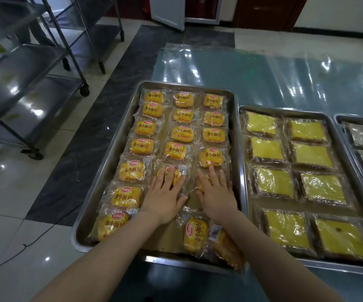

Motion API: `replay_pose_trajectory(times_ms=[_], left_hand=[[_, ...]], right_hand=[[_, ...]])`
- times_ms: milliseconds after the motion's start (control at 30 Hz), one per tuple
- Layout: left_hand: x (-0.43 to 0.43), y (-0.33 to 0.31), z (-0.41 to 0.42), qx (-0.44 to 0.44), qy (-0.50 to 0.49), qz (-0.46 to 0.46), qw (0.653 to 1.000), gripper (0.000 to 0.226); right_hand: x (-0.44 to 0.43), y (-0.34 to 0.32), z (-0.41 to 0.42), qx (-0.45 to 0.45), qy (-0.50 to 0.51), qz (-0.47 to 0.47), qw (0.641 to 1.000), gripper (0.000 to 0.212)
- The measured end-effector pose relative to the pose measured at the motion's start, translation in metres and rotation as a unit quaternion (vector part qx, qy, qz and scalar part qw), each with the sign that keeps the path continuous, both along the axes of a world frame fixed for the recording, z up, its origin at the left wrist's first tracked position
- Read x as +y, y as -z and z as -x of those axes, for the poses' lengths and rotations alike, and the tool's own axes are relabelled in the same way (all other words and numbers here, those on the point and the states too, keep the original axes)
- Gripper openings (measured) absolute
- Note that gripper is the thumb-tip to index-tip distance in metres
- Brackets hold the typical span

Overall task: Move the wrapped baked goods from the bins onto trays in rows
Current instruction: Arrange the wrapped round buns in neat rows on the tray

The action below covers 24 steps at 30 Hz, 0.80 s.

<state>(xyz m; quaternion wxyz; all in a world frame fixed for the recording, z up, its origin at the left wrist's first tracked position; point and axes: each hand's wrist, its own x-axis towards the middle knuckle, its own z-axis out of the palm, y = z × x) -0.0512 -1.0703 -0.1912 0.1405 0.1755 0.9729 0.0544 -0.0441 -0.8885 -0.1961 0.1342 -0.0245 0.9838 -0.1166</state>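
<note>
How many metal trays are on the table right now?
3: the left tray holds small bread packs; middle tray holds square yellow cakes; right tray is cut off by the frame edge, so more may sit beyond it.

Around my left hand (165, 198) and right hand (217, 198) I see orange-yellow buns (182, 133) with red logos on a grey tray (115, 153), beside yellow, brown-edged cake squares (267, 149).

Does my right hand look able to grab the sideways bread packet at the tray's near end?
Probably yes: the right hand lies just beyond the sideways bread packet, and nothing covers that packet.
</note>
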Motion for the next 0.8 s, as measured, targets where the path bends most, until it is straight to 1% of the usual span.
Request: replay_pose_trajectory(times_ms=[167,267,333,400,433,467,567,600,633,700,767,800], left_hand=[[0.001,-0.003,-0.002,-0.006,-0.011,-0.013,1.000,0.064],[-0.001,-0.013,-0.011,0.026,-0.018,-0.066,0.997,0.060],[-0.003,-0.022,-0.023,0.056,-0.030,-0.133,0.989,0.051],[-0.004,-0.031,-0.038,0.067,-0.049,-0.187,0.979,0.025],[-0.004,-0.035,-0.045,0.044,-0.062,-0.193,0.978,0.009],[-0.004,-0.038,-0.052,0.005,-0.078,-0.189,0.979,0.011],[-0.001,-0.037,-0.070,-0.141,-0.085,-0.151,0.975,0.041],[0.001,-0.036,-0.075,-0.166,-0.079,-0.141,0.973,0.045],[0.002,-0.034,-0.080,-0.179,-0.073,-0.137,0.972,0.045],[0.006,-0.033,-0.086,-0.189,-0.067,-0.153,0.968,0.034],[0.008,-0.033,-0.088,-0.198,-0.091,-0.192,0.957,0.022],[0.007,-0.034,-0.089,-0.197,-0.110,-0.216,0.950,0.020]], right_hand=[[-0.008,-0.005,0.001,0.000,0.028,0.020,0.999,0.065],[0.001,-0.021,-0.006,0.027,0.027,0.068,0.997,0.065],[0.013,-0.033,-0.017,0.053,0.012,0.107,0.993,0.051],[0.026,-0.041,-0.032,0.057,0.006,0.136,0.989,0.031],[0.032,-0.045,-0.041,0.058,0.006,0.140,0.988,0.024],[0.036,-0.048,-0.048,0.061,0.006,0.137,0.989,0.020],[0.039,-0.052,-0.066,0.059,-0.022,0.122,0.991,0.014],[0.037,-0.053,-0.070,0.052,-0.033,0.117,0.991,0.015],[0.035,-0.053,-0.074,0.046,-0.039,0.114,0.992,0.020],[0.031,-0.052,-0.081,0.044,-0.029,0.117,0.992,0.032],[0.030,-0.052,-0.088,0.048,-0.021,0.124,0.991,0.047],[0.031,-0.052,-0.092,0.045,-0.022,0.118,0.992,0.057]])
